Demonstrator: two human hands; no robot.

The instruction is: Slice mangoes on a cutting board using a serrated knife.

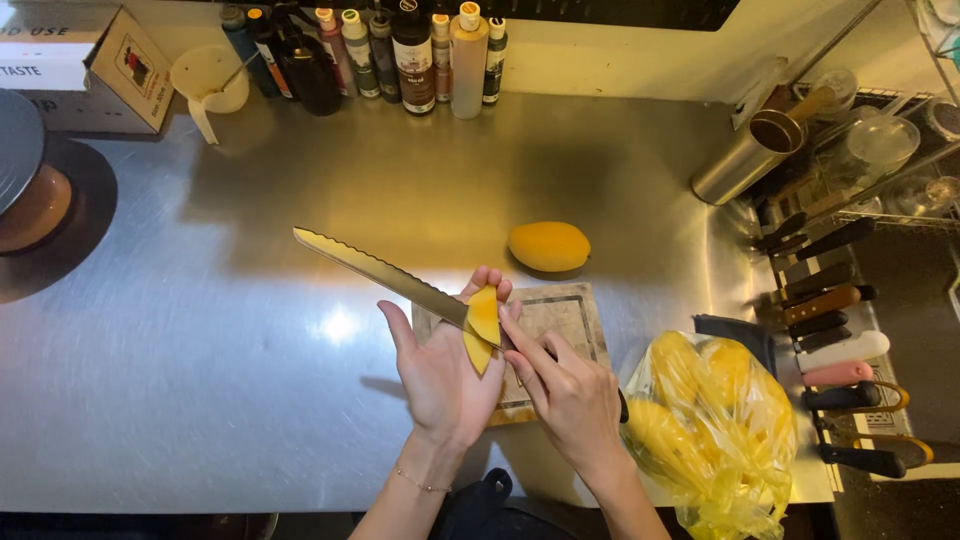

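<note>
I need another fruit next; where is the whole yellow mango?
The whole yellow mango lies on the steel counter, just beyond the wooden cutting board.

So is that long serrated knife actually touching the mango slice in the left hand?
Touching. The head view shows the serrated knife blade running straight into the mango slice cupped in the left hand, with no gap; the right hand grips its handle.
</note>
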